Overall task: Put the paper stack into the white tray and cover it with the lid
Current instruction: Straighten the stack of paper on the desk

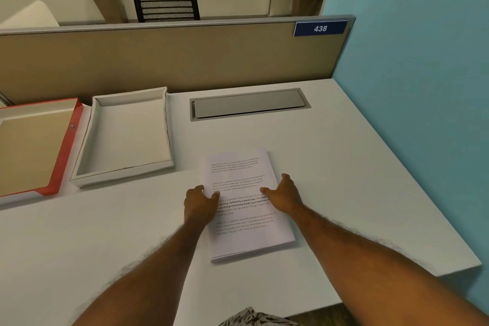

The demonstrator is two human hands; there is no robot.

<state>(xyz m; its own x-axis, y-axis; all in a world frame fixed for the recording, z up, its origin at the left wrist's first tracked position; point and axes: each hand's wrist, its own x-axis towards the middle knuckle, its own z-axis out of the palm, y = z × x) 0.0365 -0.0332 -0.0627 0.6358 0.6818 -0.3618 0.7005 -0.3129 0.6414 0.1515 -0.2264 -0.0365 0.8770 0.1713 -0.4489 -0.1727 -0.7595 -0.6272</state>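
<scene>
A stack of printed paper (246, 235) lies flat on the white desk in front of me. My left hand (199, 202) rests at the stack's left edge with fingers curled around it. My right hand (284, 194) lies on the stack's right edge, thumb on the top sheet. The stack still lies on the desk. The empty white tray (84, 161) stands to the left, further back. Left of the tray lies the red lid (62, 164), upside down, with its tan inside facing up.
A grey cable-port cover (248, 104) is set into the desk behind the paper. A beige partition (172, 55) closes the back, and a blue wall (412, 87) runs along the right. The desk's front edge is near my body.
</scene>
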